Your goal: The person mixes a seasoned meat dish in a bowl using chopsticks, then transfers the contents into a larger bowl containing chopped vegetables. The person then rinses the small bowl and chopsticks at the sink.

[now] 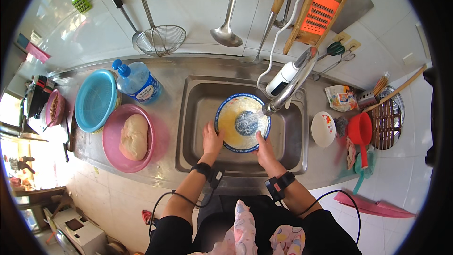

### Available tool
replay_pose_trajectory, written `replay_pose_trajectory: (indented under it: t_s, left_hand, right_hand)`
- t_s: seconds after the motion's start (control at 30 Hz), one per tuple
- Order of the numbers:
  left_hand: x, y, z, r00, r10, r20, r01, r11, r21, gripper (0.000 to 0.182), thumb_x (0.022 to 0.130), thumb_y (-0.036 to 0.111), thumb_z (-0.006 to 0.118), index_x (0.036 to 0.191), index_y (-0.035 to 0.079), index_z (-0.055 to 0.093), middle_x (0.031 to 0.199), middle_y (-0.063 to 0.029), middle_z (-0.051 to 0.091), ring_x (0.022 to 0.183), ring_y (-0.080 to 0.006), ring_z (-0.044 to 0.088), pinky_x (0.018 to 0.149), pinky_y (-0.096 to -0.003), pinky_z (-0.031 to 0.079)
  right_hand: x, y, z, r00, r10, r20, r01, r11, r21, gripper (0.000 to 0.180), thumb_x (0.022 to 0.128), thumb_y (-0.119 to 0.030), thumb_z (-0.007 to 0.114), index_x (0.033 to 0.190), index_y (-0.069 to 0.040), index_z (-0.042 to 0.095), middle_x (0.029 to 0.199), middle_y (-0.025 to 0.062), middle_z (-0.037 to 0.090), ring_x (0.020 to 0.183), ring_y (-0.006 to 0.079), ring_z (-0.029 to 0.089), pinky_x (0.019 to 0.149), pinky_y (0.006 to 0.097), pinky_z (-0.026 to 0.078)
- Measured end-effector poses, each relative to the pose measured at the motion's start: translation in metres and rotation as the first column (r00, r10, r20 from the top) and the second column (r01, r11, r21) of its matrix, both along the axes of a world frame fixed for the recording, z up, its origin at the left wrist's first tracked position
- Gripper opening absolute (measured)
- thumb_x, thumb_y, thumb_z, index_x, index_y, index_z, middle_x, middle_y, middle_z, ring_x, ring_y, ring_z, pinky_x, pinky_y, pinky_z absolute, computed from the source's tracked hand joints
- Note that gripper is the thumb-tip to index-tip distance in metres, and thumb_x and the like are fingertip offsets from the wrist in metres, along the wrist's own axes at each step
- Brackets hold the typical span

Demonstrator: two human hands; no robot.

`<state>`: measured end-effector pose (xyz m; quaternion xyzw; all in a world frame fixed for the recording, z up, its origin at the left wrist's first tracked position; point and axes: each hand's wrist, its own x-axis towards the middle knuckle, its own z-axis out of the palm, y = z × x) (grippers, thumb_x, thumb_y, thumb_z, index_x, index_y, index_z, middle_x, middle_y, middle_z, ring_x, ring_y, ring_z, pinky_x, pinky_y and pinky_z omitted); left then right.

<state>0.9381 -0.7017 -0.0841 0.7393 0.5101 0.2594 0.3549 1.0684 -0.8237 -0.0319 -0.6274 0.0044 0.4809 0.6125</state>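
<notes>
Over the stainless steel sink [198, 148] I hold a blue-rimmed patterned bowl [260, 102] by its sides. My left hand [212, 139] grips the left side of the rim. My right hand [265, 150] has its thumb on the lower right rim, its other fingers partly hidden beneath the bowl. Water runs from the faucet [277, 101] into the bowl, whose inside shows yellowish liquid and whitish residue.
Left of the sink stand a pink basin [109, 145] with dough [134, 137], a blue plastic basket [95, 101] and a blue pump bottle [139, 83]. On the right are a white bowl [322, 131] and a red ladle [360, 129]. A skimmer [161, 40] and a grater [318, 14] hang behind.
</notes>
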Motion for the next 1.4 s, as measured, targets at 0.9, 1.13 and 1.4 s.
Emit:
replay_pose_trajectory:
  t_s: [0.9, 1.13, 1.4]
  left_hand:
    - [0.009, -0.066, 0.044, 0.676, -0.732, -0.086, 0.734, 0.656, 0.177, 0.022, 0.064, 0.007, 0.057, 0.086, 0.01, 0.057, 0.074, -0.0063, 0.058, 0.07, -0.0257, 0.057, 0.063, -0.0363, 0.046]
    - [-0.009, -0.027, 0.044, 0.691, -0.661, -0.292, 0.698, 0.505, 0.508, 0.021, 0.061, 0.011, 0.061, 0.082, 0.012, 0.057, 0.087, -0.0029, 0.06, 0.089, -0.0186, 0.055, 0.083, -0.0358, 0.042]
    - [0.025, -0.083, 0.072, 0.73, -0.665, -0.155, 0.683, 0.715, 0.15, 0.012, 0.069, 0.015, 0.062, 0.078, 0.01, 0.055, 0.07, -0.0077, 0.058, 0.066, -0.0261, 0.058, 0.057, -0.0361, 0.046]
  right_hand:
    - [0.039, -0.025, 0.023, 0.985, 0.054, -0.165, -0.053, 0.999, 0.011, 0.048, 0.074, -0.015, 0.051, 0.119, -0.014, 0.035, 0.104, 0.0109, 0.052, 0.086, 0.0266, 0.058, 0.055, 0.0418, 0.054]
    - [0.053, -0.023, 0.049, 0.991, 0.116, -0.061, -0.12, 0.991, -0.052, 0.052, 0.068, -0.012, 0.052, 0.118, -0.01, 0.038, 0.101, 0.0105, 0.053, 0.082, 0.0243, 0.059, 0.055, 0.0397, 0.054]
    - [0.028, -0.028, 0.028, 0.989, 0.01, -0.151, -0.012, 1.0, -0.017, 0.045, 0.067, -0.011, 0.052, 0.111, -0.011, 0.042, 0.087, 0.0092, 0.056, 0.067, 0.0228, 0.059, 0.052, 0.0417, 0.053]
